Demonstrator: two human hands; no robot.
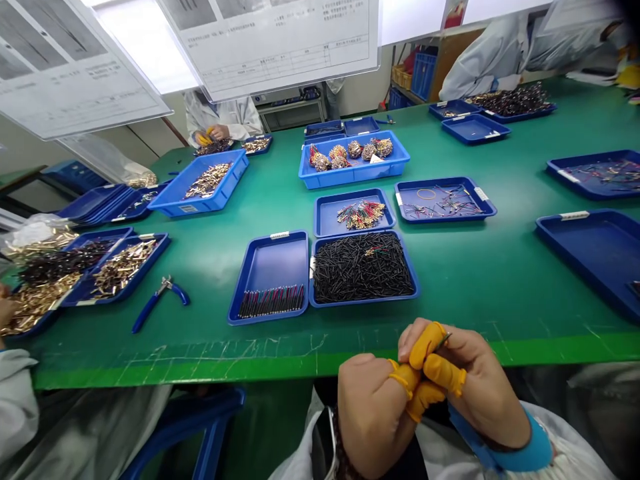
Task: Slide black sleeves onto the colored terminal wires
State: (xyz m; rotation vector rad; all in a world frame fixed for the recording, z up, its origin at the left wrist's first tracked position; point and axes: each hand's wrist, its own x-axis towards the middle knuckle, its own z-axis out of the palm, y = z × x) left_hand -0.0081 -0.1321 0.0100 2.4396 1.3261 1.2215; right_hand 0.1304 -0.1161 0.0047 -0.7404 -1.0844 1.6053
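My left hand [373,407] and my right hand [475,377] meet just off the table's front edge, yellow finger cots on their thumbs and fingertips. Between the closed fingers of my right hand is a thin wire [443,341], with a dark end poking out. My left fingertips are pinched together against the right ones; whatever they grip is hidden. Beyond the hands, a blue tray [411,293] is full of short black tubes [360,270]. Left of it, another tray [245,267] holds a row of black-sleeved wires [271,301]. Behind these, red and dark wires with brass ends [363,215] fill part of a tray.
Pliers [163,300] with blue handles lie on the green table [200,267]. A blue bin [305,175] holds bundled parts; another bin [175,208] has brass pieces. A tray [445,217] contains loose wires. Co-workers sit at left [15,393], far side [245,117] and right [485,57].
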